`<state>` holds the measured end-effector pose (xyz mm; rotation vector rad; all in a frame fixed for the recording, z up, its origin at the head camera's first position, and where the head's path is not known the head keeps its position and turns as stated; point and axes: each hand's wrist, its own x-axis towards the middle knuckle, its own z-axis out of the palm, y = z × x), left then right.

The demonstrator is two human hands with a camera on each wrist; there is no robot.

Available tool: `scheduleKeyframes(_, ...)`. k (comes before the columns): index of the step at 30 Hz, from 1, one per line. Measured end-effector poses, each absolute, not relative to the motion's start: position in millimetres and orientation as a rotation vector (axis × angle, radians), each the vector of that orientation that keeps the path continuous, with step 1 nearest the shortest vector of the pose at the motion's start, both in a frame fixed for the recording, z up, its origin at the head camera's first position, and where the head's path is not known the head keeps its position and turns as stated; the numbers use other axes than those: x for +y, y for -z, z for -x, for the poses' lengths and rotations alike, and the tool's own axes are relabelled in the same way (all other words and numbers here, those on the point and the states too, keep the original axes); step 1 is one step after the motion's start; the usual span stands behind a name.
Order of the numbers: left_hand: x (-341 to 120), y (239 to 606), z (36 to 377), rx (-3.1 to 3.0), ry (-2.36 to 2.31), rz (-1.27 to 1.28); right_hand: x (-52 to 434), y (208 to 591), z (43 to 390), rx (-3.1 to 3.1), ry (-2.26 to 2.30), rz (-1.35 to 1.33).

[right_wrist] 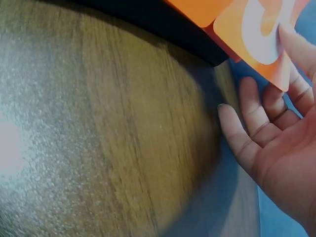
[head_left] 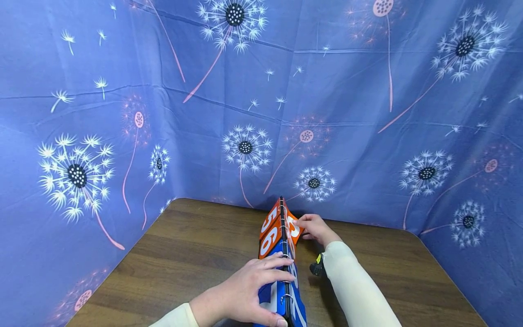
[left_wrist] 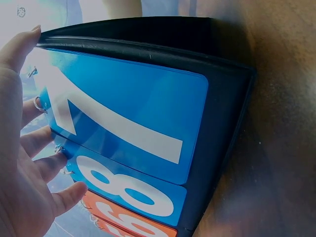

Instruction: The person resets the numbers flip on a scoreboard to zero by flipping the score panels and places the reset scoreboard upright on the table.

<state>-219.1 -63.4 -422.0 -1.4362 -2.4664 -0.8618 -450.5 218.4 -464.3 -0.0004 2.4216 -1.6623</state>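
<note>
A tabletop flip scoreboard (head_left: 282, 247) stands like a tent, with blue and orange number cards hung from metal rings along its black spine. My left hand (head_left: 255, 286) holds the near part of the spine, thumb at the near end and fingers across the top. In the left wrist view, a large blue card (left_wrist: 133, 113) marked 7 and a smaller blue 8 card (left_wrist: 126, 190) face that hand. At the far right side my right hand (head_left: 316, 228) pinches an orange number card (right_wrist: 247, 37) between thumb and fingers, lifting it away from the board.
The scoreboard stands on a brown wood-grain table (head_left: 184, 254). Behind and beside the table hangs a blue cloth (head_left: 196, 136) with dandelion prints. A black strap-like device (head_left: 316, 267) with a yellow mark sits at my right wrist.
</note>
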Motion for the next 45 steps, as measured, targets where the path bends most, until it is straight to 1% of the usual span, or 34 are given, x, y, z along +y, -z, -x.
scheduleKeyframes(12,-62.9,422.7,220.2,-2.436,0.829,1.443,223.4,459.9,453.9,2.474,1.726,-0.019)
scheduleKeyframes(20,-62.2,424.0,220.3,-2.463,0.859,1.447,234.7,447.0,453.2,2.407,1.838,-0.069)
scheduleKeyframes(25,-62.4,423.4,219.2,-2.461,0.863,1.447,244.9,433.5,452.5,2.335,1.911,-0.113)
scheduleKeyframes(30,-62.7,420.4,217.1,-2.486,0.901,1.421,252.5,417.3,452.4,2.287,1.965,-0.102)
scheduleKeyframes(45,-61.8,422.8,218.8,-2.455,0.877,1.434,256.3,368.1,436.4,2.016,2.176,0.031)
